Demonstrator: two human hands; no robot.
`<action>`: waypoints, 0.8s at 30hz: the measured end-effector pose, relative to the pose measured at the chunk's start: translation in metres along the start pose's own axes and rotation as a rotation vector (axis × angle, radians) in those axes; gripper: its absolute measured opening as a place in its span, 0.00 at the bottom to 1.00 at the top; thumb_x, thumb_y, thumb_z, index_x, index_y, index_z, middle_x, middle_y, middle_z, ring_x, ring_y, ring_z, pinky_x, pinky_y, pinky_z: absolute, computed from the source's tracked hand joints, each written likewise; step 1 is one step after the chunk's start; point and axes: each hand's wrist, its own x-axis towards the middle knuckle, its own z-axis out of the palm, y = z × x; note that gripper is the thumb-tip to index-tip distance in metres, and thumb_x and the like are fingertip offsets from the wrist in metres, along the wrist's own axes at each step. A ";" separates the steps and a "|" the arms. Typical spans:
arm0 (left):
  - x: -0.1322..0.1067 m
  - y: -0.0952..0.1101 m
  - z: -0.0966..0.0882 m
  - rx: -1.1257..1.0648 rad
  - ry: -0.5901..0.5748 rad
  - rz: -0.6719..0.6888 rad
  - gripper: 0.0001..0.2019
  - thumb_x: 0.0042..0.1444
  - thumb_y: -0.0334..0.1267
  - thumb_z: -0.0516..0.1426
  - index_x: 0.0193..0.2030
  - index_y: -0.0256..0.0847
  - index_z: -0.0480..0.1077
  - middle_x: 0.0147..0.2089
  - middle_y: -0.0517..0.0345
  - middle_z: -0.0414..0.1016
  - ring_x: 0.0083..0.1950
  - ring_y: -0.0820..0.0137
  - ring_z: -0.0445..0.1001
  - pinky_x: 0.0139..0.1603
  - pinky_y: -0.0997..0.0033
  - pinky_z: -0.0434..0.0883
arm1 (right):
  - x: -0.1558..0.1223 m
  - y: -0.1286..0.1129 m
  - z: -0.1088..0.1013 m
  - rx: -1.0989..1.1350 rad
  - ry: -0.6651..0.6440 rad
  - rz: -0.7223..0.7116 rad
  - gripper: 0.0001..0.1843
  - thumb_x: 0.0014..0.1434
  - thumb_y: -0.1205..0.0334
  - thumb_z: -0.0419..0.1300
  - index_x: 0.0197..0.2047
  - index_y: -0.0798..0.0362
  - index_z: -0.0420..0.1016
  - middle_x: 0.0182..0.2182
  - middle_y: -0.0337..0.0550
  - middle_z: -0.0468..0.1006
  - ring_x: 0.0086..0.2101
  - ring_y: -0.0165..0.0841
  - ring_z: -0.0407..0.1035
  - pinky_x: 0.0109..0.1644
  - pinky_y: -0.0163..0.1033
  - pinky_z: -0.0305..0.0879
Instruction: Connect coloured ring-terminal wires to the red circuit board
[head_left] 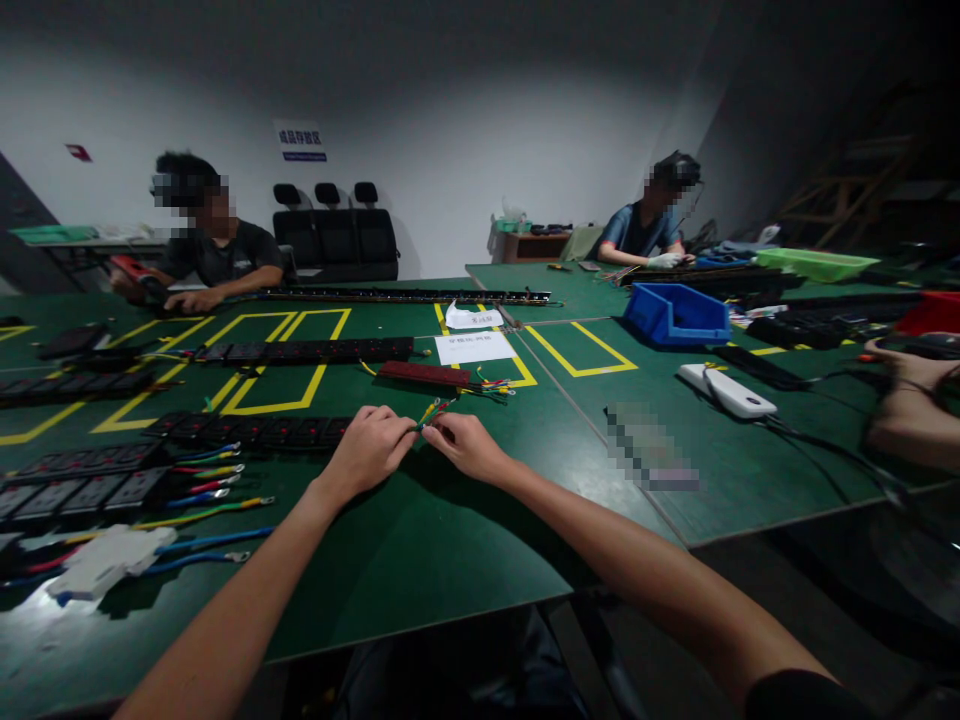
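Observation:
My left hand and my right hand meet over the green table, both pinched on a small bundle of coloured wires that sticks up between the fingertips. Just left of my left hand lies a row of black socket modules. Beyond my hands a dark red strip lies with coloured wire ends at its right end.
More black socket strips and loose coloured wires lie at left, with a white part. A blue bin, a white device, paper sheets. Two people sit at the far side; another person's arm at right.

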 end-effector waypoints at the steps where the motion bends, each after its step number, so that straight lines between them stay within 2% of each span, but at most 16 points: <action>1: 0.000 0.000 -0.001 -0.010 -0.007 0.003 0.11 0.68 0.38 0.52 0.46 0.39 0.76 0.40 0.50 0.78 0.44 0.58 0.73 0.48 0.56 0.65 | 0.000 0.001 0.000 -0.009 -0.005 0.010 0.19 0.70 0.55 0.56 0.28 0.54 0.72 0.23 0.37 0.69 0.25 0.28 0.60 0.30 0.34 0.48; 7: -0.001 0.000 -0.003 -0.045 -0.007 -0.002 0.12 0.68 0.42 0.54 0.47 0.40 0.75 0.41 0.50 0.78 0.45 0.58 0.73 0.48 0.56 0.65 | 0.000 0.004 -0.001 -0.055 -0.020 0.045 0.23 0.70 0.53 0.56 0.24 0.54 0.72 0.21 0.37 0.68 0.24 0.28 0.58 0.30 0.34 0.48; 15: -0.001 -0.001 -0.001 -0.035 -0.016 -0.031 0.05 0.65 0.38 0.57 0.43 0.40 0.70 0.40 0.53 0.76 0.43 0.60 0.72 0.49 0.58 0.65 | 0.001 0.001 -0.002 -0.007 -0.049 -0.005 0.23 0.71 0.56 0.54 0.25 0.54 0.71 0.21 0.37 0.68 0.25 0.28 0.60 0.31 0.33 0.50; 24: 0.000 -0.001 -0.002 -0.022 -0.023 -0.021 0.03 0.65 0.37 0.57 0.42 0.40 0.69 0.39 0.52 0.75 0.43 0.59 0.72 0.48 0.58 0.65 | 0.001 0.001 -0.001 -0.003 -0.031 -0.002 0.23 0.71 0.56 0.54 0.24 0.54 0.69 0.22 0.37 0.68 0.26 0.28 0.60 0.31 0.34 0.50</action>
